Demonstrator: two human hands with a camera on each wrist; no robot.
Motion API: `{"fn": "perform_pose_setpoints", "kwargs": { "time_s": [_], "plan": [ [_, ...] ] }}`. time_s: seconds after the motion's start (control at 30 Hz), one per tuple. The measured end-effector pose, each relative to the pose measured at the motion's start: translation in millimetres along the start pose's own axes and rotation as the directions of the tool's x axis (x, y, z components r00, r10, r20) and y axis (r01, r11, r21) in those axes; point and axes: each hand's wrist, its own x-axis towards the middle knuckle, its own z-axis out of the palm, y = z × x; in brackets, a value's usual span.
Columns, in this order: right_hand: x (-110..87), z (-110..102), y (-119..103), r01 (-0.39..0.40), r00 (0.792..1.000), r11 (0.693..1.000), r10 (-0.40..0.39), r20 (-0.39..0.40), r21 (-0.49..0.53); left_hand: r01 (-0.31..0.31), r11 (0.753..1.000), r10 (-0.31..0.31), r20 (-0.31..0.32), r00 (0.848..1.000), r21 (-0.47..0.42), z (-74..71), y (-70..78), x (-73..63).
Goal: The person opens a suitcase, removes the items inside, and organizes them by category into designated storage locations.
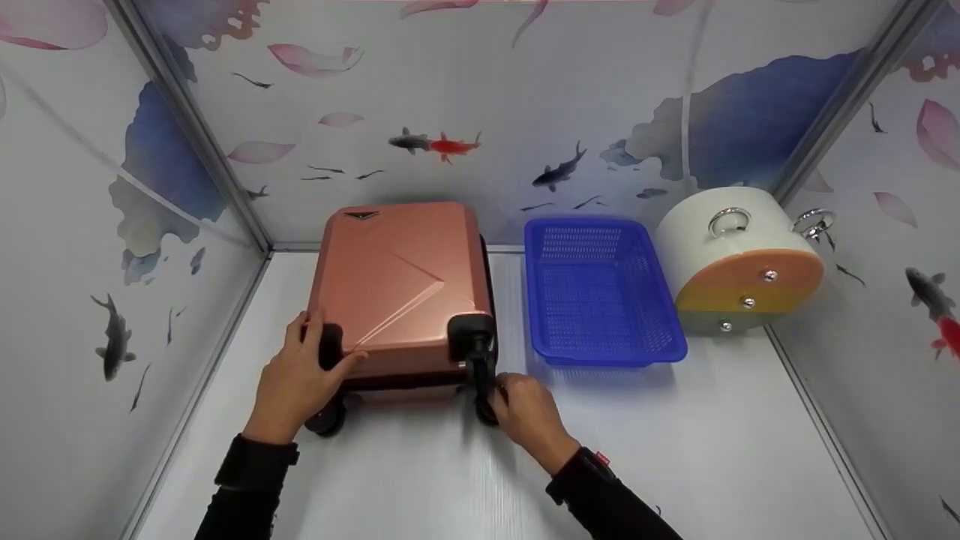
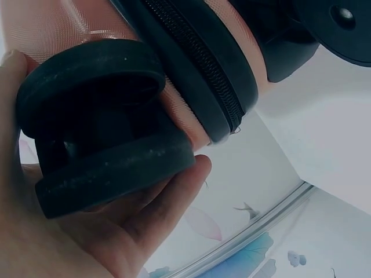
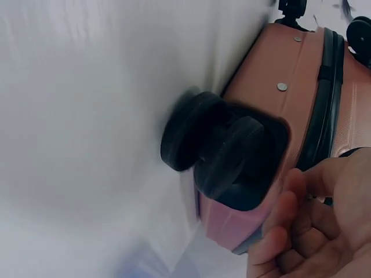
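Note:
A rose-pink hard-shell suitcase (image 1: 405,277) lies flat, its black wheels toward me. My left hand (image 1: 296,382) grips its near left corner, thumb over the front edge and fingers along the side. The left wrist view has that hand curved around a black double wheel (image 2: 110,168) beside the zipper (image 2: 191,46). My right hand (image 1: 529,412) is at the near right corner, beside another wheel (image 1: 484,382). In the right wrist view its curled fingers (image 3: 278,214) lie against the suitcase by the black zipper band (image 3: 324,104); I cannot tell whether they pinch anything.
Right of the suitcase stands a blue plastic basket (image 1: 532,300). Farther right is a white rounded box (image 1: 697,232) with striped drawers and metal rings. Printed panels (image 1: 480,90) with metal edge strips enclose the white table surface (image 1: 420,480).

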Motion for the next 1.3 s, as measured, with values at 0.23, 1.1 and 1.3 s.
{"fn": "perform_pose_setpoints", "kwargs": {
  "time_s": [0.23, 1.1, 1.3],
  "plan": [
    [-5.5, 7, -1, 0.032, 0.998, 0.999, -0.032, -0.048, 0.014, -0.006, 1.0, 0.006, -0.017, 1.0, 0.016, -1.0, 0.6, 0.0],
    [0.5, 74, -93, 0.276, 0.959, 0.947, -0.282, -0.013, -0.164, -0.047, 0.997, 0.051, -0.062, 0.997, 0.069, 2.6, 0.6, -1.0],
    [6.1, 82, -100, 0.28, 0.96, 0.946, -0.279, 0.03, -0.16, -0.039, 0.998, 0.042, -0.056, 0.998, 0.058, 3.2, 0.8, -1.3]
  ]
}}
